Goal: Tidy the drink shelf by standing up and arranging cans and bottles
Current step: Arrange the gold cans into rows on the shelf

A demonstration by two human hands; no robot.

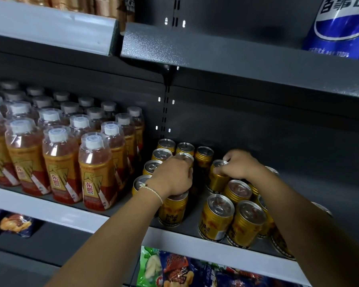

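The left hand (pixel 172 176) curls down over a gold can (pixel 173 210) standing at the shelf (pixel 180 238) front, gripping its top. The right hand (pixel 239 163) pinches the rim of another upright can (pixel 217 179) directly beneath it, further back. Both arms reach forward, wrists bent downward, cans' long axes vertical.

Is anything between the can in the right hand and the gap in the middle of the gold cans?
Nothing visible. The right hand grips a tilted gold can by its top, right beside the open gap; bare shelf shows there.
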